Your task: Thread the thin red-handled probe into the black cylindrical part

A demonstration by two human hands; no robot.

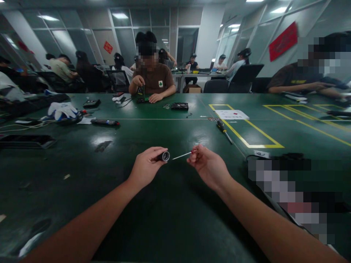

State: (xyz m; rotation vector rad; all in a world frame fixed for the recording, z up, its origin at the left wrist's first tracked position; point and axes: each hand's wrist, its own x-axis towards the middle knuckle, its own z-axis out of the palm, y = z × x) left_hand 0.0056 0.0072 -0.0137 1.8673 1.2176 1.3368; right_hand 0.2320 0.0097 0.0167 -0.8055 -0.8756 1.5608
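My left hand (149,164) is closed round a short black flashlight tube (165,156), whose round silvery end faces right and toward me. A slim screwdriver (182,156) with a bare metal shaft and a reddish handle is gripped in my right hand (207,164). Its tip points left and stops just short of the tube's end, without visible contact. Most of the handle is hidden by my fingers. Both hands are held above the green table (153,223).
Beyond my right hand lies a yellow-and-black screwdriver (224,131) near a white paper (231,114). White gloves (62,110), a dark pen-like tool (105,122) and a flat dark device (27,141) lie left. Across the table a person (153,78) handles small parts.
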